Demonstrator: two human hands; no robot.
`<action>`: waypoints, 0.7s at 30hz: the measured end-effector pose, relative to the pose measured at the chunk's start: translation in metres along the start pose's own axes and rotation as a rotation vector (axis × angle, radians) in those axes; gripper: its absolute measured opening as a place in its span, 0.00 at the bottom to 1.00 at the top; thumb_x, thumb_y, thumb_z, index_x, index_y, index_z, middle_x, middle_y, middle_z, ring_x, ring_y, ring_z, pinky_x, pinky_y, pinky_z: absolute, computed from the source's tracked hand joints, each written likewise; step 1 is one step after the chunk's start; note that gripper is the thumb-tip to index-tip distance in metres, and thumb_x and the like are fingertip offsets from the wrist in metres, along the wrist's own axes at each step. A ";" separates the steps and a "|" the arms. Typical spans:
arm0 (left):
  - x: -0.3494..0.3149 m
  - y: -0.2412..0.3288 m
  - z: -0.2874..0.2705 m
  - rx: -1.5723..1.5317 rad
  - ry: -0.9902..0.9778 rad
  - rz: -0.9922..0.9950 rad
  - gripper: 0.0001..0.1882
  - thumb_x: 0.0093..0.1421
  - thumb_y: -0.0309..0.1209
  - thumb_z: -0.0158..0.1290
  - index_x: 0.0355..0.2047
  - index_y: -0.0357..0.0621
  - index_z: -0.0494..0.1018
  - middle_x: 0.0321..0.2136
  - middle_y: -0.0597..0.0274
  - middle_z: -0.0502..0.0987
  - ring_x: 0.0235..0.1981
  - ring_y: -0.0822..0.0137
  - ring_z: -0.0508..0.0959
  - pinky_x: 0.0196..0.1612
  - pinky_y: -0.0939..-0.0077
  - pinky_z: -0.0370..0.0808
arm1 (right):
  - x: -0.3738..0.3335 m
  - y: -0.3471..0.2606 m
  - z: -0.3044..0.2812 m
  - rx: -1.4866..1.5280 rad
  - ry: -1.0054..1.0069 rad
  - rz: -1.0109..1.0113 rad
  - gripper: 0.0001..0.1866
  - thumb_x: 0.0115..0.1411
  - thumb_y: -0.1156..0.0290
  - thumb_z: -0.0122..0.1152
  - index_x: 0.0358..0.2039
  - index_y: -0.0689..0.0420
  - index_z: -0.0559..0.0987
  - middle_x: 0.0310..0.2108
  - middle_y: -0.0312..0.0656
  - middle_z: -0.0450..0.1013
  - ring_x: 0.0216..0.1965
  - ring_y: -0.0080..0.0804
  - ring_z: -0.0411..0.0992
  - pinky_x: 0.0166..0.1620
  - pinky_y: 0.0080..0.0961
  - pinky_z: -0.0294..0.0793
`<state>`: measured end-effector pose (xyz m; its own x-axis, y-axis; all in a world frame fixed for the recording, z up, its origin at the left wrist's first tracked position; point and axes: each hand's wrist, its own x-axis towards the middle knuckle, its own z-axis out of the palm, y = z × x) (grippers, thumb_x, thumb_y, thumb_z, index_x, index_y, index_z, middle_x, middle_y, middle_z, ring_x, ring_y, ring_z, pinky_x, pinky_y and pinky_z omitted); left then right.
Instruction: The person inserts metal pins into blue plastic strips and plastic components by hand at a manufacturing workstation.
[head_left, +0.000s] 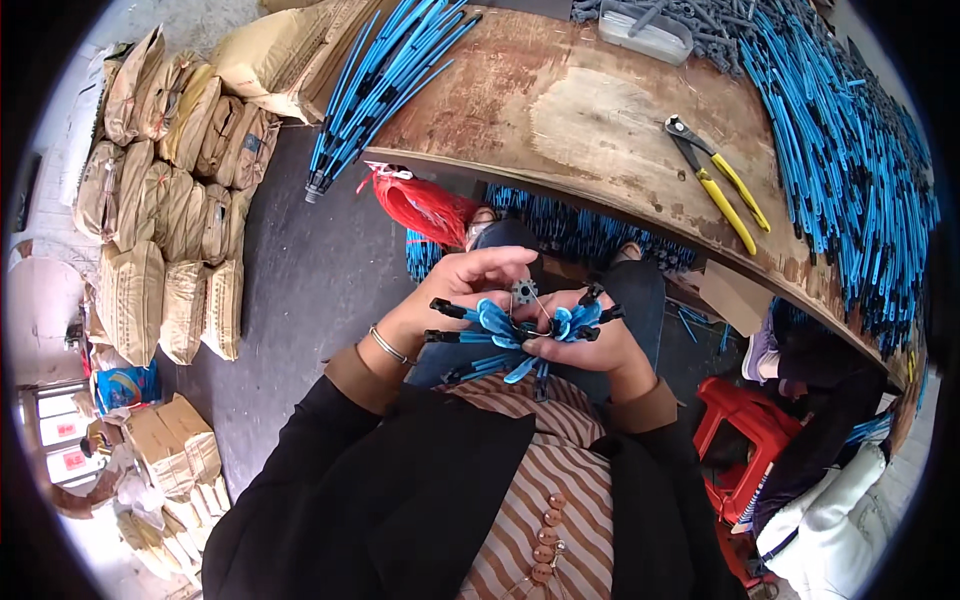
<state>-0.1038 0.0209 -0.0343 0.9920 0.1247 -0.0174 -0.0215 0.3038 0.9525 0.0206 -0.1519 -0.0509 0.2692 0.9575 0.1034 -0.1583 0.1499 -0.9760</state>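
Pinching blue pieces (566, 326), right hand (588, 345) short of table edge (600, 190), left hand (450, 292) grip unclear, floor (285, 220) stretching leftward to sacks (185, 210)

Glossy blue strips (495, 318) of plastic, rough wooden table (480, 110).
Through my feed the blue strips look smooth and shiny, their black end pieces (450, 309) duller plastic. I see worn, scuffed grain on the table, bare metal at the head of the pliers (688, 138), smooth yellow plastic on the handles (727, 211), a clear plastic tub (645, 45), a shiny metal bangle (388, 345), matt black cloth in the jacket (400, 480) and creased, paper-like brown sacks (130, 285).
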 end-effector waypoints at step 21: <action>0.023 0.002 -0.008 -0.092 -0.183 0.189 0.14 0.54 0.30 0.58 0.41 0.40 0.76 0.32 0.59 0.78 0.41 0.61 0.76 0.47 0.68 0.71 | -0.005 -0.002 0.015 -0.056 0.239 0.095 0.16 0.39 0.75 0.74 0.29 0.58 0.76 0.26 0.32 0.72 0.29 0.17 0.68 0.35 0.20 0.70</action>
<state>-0.0825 0.0319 -0.0354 0.9751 0.0170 0.2213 -0.2113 0.3770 0.9018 0.0055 -0.1528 -0.0468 0.4733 0.8803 -0.0313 -0.1430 0.0417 -0.9888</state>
